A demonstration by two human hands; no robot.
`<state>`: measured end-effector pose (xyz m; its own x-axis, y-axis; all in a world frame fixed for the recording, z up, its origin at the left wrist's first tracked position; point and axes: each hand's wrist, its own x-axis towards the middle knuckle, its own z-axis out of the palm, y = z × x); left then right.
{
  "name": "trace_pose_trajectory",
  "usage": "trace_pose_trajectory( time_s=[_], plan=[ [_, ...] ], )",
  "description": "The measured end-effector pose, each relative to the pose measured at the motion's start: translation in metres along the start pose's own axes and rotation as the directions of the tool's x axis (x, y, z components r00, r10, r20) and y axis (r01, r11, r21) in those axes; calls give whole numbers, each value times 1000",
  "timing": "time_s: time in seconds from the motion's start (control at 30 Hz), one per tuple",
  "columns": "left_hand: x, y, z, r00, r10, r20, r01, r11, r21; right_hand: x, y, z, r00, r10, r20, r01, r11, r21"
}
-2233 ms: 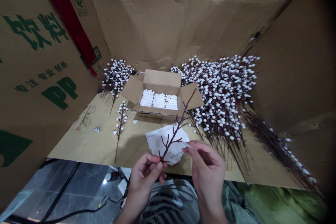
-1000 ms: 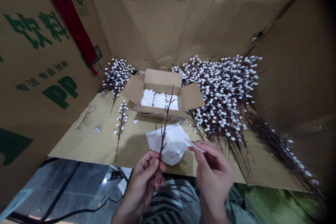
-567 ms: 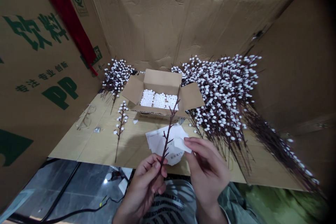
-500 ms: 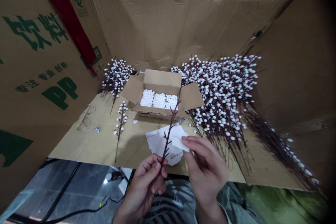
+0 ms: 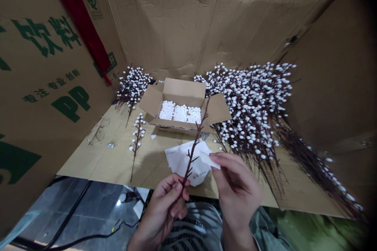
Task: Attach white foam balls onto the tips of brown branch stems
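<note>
My left hand (image 5: 169, 200) is closed around the lower end of a bare brown artificial twig (image 5: 193, 147) with short side stubs, which leans up and to the right. Between the thumb and fingers of my right hand (image 5: 238, 190) is a small white piece of paper (image 5: 207, 159), just right of the twig. Printed white paper (image 5: 179, 155) lies on the cardboard surface behind both hands. Past it stands an open cardboard box (image 5: 184, 88) holding white berry-like balls (image 5: 180, 113) in several blocks; the twig's upper part overlaps it in view.
A single white-berried stem (image 5: 137, 137) lies left of the paper. Bunches of berried stems sit at the back left (image 5: 132, 84) and in a big pile (image 5: 250, 102) on the right. Clear glasses (image 5: 98, 130) lie far left. Cardboard walls (image 5: 165, 19) enclose the surface.
My right hand has moved slightly right and the white piece in it has tilted, away from the twig. The twig leans a little further right; the view has shifted slightly.
</note>
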<state>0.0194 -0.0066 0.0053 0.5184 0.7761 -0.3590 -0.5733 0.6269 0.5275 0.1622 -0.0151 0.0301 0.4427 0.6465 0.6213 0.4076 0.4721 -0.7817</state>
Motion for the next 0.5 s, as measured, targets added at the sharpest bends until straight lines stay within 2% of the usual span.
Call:
trace_pose_trajectory(
  time_s=[0.13,0.33,0.5],
  plan=[
    [0,0,-1,1000,-4,-7,4,1000,5,3,0,0,999,-28,-35,27,999,-36],
    [0,2,2,1000,-1,-17,1,999,46,13,-3,8,986,-151,73,158,982,-100],
    [0,2,1,1000,2,-15,-2,999,44,12,-3,7,981,-157,117,166,983,-76]
  ],
)
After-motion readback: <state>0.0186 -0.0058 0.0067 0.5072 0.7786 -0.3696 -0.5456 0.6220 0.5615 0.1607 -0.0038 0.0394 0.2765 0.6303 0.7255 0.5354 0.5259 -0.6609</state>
